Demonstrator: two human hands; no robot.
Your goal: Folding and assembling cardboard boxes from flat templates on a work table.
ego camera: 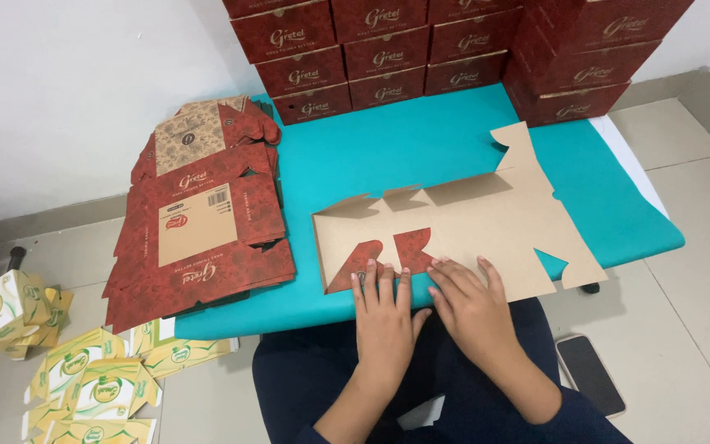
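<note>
A flat die-cut cardboard box blank (486,222) lies brown side up on the teal table (371,156), with two red printed flaps folded over at its near left edge. My left hand (384,316) rests palm down on the blank's near edge, fingers on the red flaps. Beside it, my right hand (474,308) presses flat on the same edge, fingers spread. Neither hand grips anything.
A stack of flat red box blanks (199,230) lies on the table's left end. Assembled red boxes (388,57) are piled along the back wall. Yellow-green carton blanks (92,378) lie on the floor at left. A dark phone (589,374) lies on the floor at right.
</note>
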